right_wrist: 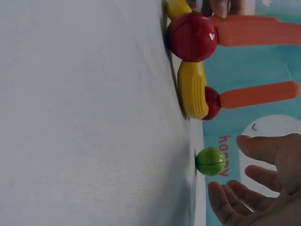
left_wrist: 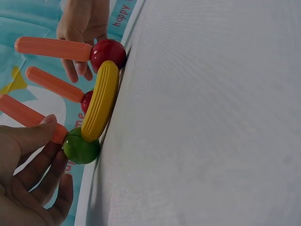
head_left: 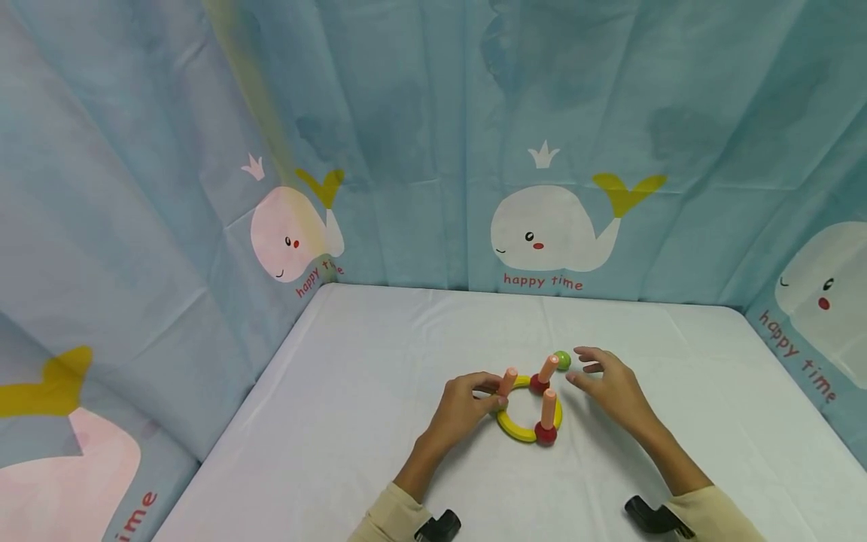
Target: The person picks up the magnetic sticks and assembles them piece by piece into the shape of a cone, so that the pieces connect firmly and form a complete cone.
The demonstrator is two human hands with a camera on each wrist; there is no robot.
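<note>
A ring of curved yellow pieces [head_left: 516,432] lies on the white table, joined by balls, with several orange rods standing up from it. My left hand [head_left: 463,406] pinches the left orange rod [left_wrist: 21,111] near its foot, where a green ball [left_wrist: 81,147] sits at the ring. The near rod [head_left: 549,410] rises from a red ball [head_left: 545,434], and the far rod [head_left: 549,369] from another red ball [head_left: 539,385]. My right hand [head_left: 612,388] hovers beside a loose green ball [right_wrist: 210,161] just beyond the ring, its fingers spread and holding nothing.
White cloth covers the table [head_left: 352,391]. Behind and at both sides hang blue curtains [head_left: 420,150] printed with whales. A black wrist device [head_left: 439,525] is on the left sleeve, and another [head_left: 653,516] on the right.
</note>
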